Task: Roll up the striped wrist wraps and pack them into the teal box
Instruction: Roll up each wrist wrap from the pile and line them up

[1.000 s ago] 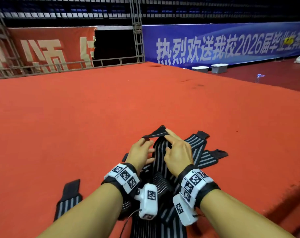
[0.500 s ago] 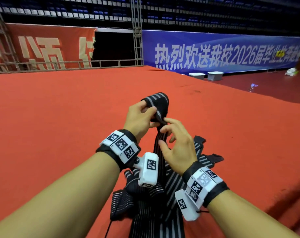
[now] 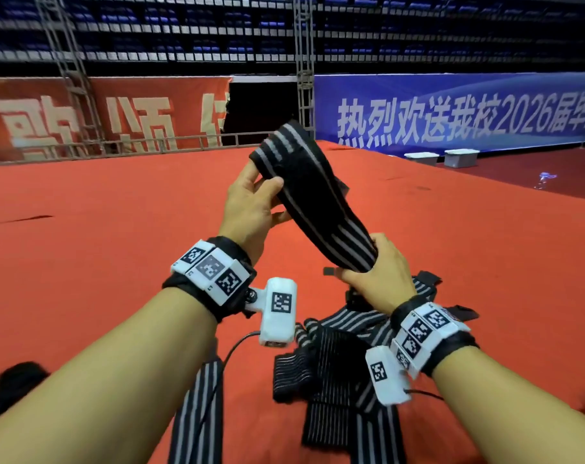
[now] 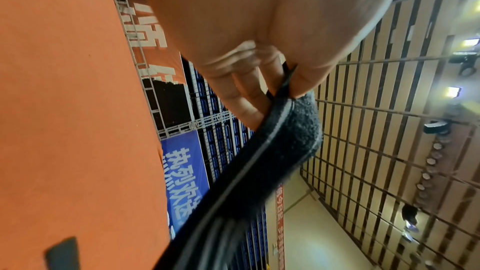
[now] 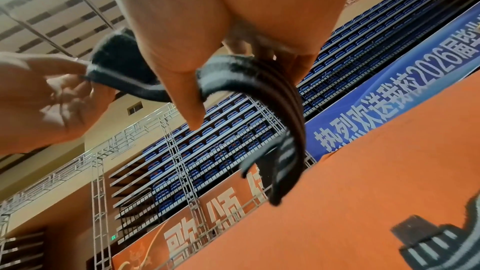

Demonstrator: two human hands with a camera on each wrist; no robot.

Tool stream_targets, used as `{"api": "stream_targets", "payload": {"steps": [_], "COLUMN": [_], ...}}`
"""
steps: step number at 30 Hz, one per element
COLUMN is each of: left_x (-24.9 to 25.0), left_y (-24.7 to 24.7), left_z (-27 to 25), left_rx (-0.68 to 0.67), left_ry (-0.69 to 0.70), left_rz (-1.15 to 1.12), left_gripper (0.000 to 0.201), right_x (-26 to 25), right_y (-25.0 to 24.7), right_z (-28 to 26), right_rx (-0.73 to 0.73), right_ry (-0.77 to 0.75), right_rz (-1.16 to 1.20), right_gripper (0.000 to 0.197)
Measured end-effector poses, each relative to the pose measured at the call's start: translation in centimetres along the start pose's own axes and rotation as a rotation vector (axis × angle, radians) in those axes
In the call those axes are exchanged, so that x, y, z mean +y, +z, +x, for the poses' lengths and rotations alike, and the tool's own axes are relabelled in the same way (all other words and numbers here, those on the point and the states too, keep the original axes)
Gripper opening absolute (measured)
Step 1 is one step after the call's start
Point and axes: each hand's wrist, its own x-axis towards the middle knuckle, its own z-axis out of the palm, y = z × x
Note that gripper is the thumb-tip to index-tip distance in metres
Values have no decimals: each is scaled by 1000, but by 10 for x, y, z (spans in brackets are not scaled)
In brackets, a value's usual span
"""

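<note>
Above the red carpet point(image 3: 83, 262), our left hand point(image 3: 251, 209) and right hand point(image 3: 381, 276) each pinch one striped wrist wrap point(image 3: 318, 195).

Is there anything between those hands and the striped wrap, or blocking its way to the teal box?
Nothing sits between them: the left hand pinches the lifted wrap at its upper end and the right hand grips it lower down. No teal box shows in any view, so that path cannot be judged.
</note>
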Motion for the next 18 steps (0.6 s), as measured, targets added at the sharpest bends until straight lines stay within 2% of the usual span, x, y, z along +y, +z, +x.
{"api": "stream_targets", "payload": {"steps": [3,6,8,11,13,16,18], "left_x": [18,35,47,65,73,78,78], "left_y": [-27,-53,-69,-90,-101,-110,-114], "left_z": [-6,-15,-21,-30,-38,-57,-73], "left_rx": [71,138,192,272,284,222,154], "left_ry": [41,71,94,118,125,85,39], "left_rz": [-28,-28,-25,-43,-25,85,131], "left_gripper": [47,52,42,33,34,41,50], "right_x": [-19,-45,-61,-77,-84,-101,-116], "right_y": [-6,-6,-1,12,24,36,39], "right_z": [-1,-7,-18,-41,-55,-74,-80], "right_rx": [27,2,-154,-572,-797,-946,-910], "right_ry": [-21,-93,-135,-167,-185,-199,-190], "right_rz": [-13,62,125,208,218,217,290], "right_gripper": [43,39,38,29,31,47,48]}}
